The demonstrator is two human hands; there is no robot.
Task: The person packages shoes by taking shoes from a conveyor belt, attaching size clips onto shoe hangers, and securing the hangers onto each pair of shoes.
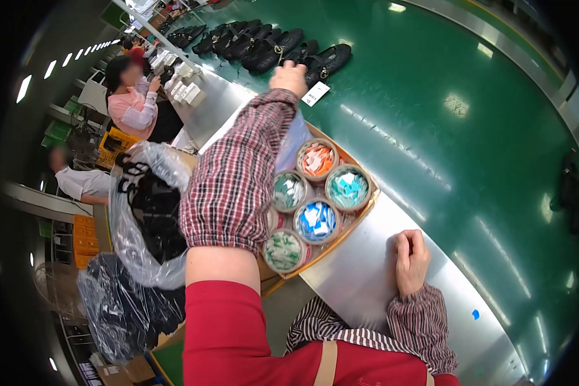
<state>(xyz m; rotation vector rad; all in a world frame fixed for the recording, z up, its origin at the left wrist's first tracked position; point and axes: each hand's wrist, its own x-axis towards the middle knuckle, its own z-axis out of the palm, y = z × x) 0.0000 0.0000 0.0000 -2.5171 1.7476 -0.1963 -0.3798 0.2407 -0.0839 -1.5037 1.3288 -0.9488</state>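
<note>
My left hand (289, 78) reaches forward to the near end of a row of black shoes (264, 48) on the green surface. Its fingers are bent at a black shoe (328, 62) that has a white tag (315, 94); what they grip is too small to make out. My right hand (412, 260) rests with curled fingers on the metal table edge (367, 270), nothing visible in it. Between my arms stands a box (367, 209) with several round tubs of coloured slips, among them orange (317, 159) and blue (316, 220).
To the left are a clear plastic bag (151, 267) of black items, another dark wrapped bundle (119, 315) and orange crates (85, 241). Two people sit further left, one in pink (132, 109), one in white (80, 181). White boxes (188, 93) stand on the metal table.
</note>
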